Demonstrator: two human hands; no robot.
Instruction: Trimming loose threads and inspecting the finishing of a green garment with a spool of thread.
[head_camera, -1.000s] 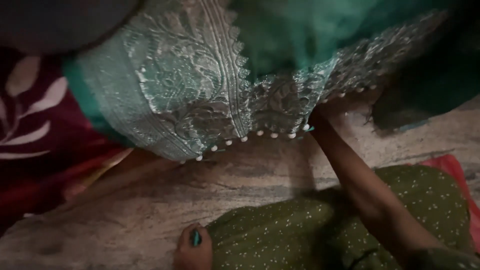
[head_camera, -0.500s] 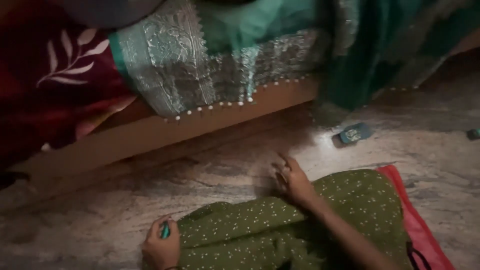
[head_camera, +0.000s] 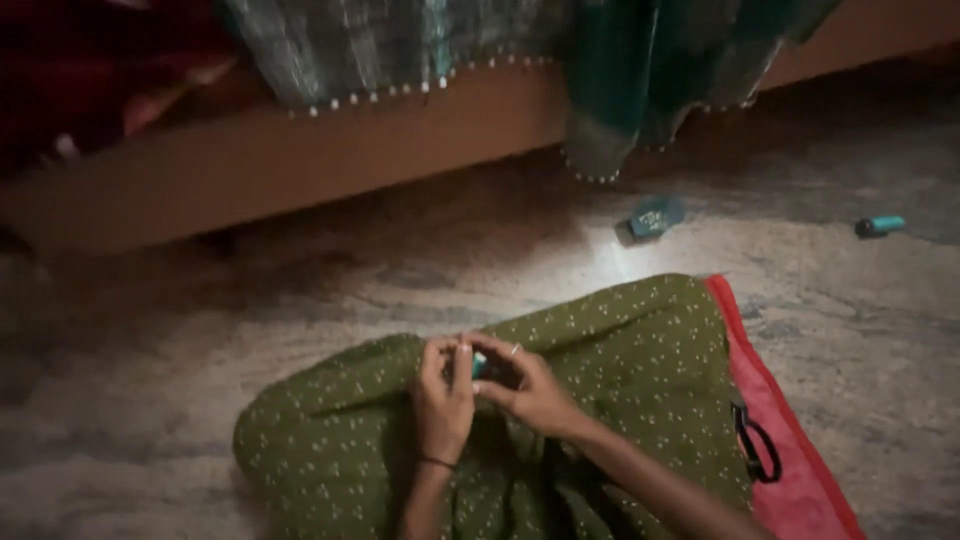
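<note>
While the dim stone floor (head_camera: 300, 300) runs under a wooden bed (head_camera: 300, 160), both hands, left hand (head_camera: 443, 398) and right hand (head_camera: 530, 388), pinch a small teal thing (head_camera: 479, 364) in a closed grip over green dotted cloth (head_camera: 620, 340).

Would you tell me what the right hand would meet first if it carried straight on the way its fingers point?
The right hand points left toward the left hand, with a small teal object pinched between them. It would likely meet that object first, then the left hand's fingers; depth is hard to judge.

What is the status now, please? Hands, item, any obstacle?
Left hand and right hand together over green cloth, pinching a small teal item. Item mostly hidden by fingers. Nothing in the way.
</note>
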